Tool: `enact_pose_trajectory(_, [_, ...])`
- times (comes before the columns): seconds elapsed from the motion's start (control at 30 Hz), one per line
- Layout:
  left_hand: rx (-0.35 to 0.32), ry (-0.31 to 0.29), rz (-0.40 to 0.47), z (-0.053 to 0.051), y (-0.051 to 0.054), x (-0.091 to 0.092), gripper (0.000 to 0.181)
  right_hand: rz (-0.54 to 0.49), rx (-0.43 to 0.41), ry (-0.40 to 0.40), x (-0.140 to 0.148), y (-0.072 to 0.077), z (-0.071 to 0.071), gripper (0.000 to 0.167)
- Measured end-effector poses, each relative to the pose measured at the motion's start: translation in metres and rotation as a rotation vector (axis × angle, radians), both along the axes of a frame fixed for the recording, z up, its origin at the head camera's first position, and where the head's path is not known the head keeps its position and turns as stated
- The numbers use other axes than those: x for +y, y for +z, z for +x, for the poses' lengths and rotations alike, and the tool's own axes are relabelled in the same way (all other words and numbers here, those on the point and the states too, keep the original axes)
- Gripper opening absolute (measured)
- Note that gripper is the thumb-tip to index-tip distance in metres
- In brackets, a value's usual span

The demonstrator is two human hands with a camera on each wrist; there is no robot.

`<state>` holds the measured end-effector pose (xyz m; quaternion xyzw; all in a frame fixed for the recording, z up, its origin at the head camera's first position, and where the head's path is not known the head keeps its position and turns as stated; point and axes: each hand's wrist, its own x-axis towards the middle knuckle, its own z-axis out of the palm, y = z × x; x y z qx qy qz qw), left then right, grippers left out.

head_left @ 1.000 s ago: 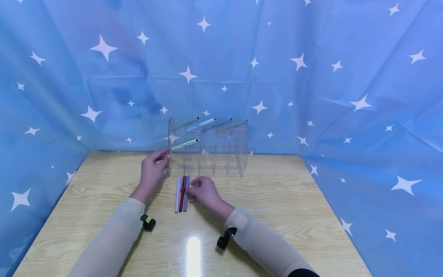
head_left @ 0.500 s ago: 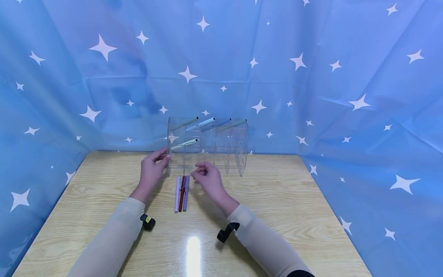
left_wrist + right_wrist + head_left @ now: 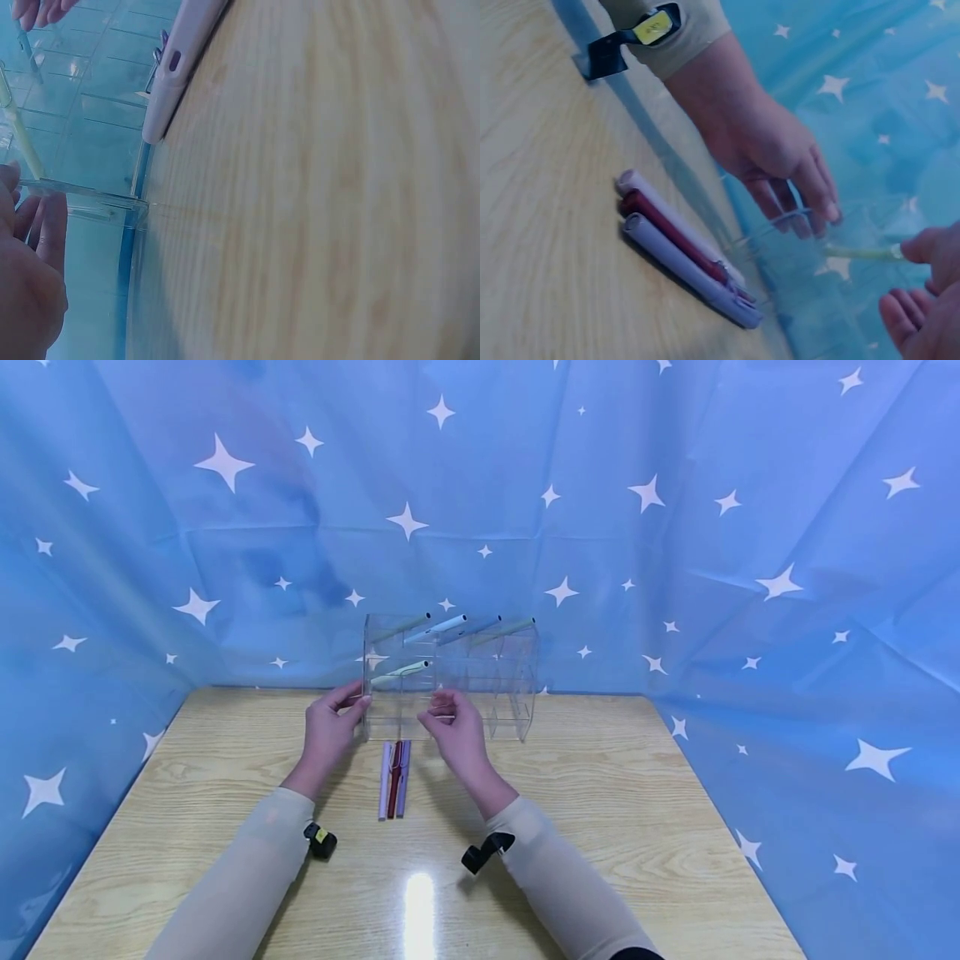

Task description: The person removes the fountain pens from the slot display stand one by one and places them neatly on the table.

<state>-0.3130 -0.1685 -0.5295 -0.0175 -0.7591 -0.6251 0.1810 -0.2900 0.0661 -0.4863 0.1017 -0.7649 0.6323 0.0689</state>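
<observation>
A clear pen organizer (image 3: 450, 727) with several compartments stands at the table's back. My left hand (image 3: 332, 731) holds its left side wall, thumb in front and fingers on the outer side. My right hand (image 3: 459, 735) hovers before the lower middle compartments, fingers loosely bent; in the right wrist view a gap shows between thumb and fingers, and I see nothing held. A pale green pen (image 3: 401, 673) lies slanted in a left compartment below the top row. On the table before the organizer lie a lavender pen (image 3: 385, 781), a dark red pen (image 3: 394, 781) and a purple pen (image 3: 404, 781), side by side.
Along the organizer's top row rest several pens, among them a light blue pen (image 3: 446, 626) and a green pen (image 3: 517, 627). Behind the wooden table (image 3: 600, 843) hangs a blue star-patterned cloth (image 3: 480, 485), which also covers both sides.
My right hand has left the purple pen's side and moved up and slightly right, to the organizer's front. The left hand and the three pens on the table stay in place.
</observation>
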Motion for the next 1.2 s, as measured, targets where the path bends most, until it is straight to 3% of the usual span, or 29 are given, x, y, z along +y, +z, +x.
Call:
enact_pose_trajectory(0.57, [-0.036,-0.013,0.016,0.000,-0.001,-0.001,0.041,-0.003,0.056,0.002,-0.012,0.017,-0.023,0.056])
enact_pose_trajectory(0.87, [-0.039,-0.015,0.011,0.000,0.000,0.000,0.041,-0.010,0.026,-0.052,-0.023,0.018,-0.034,0.053])
enact_pose_trajectory(1.2, [-0.024,-0.009,0.007,0.002,0.001,0.001,0.039,-0.048,-0.018,-0.023,-0.038,0.023,-0.042,0.050])
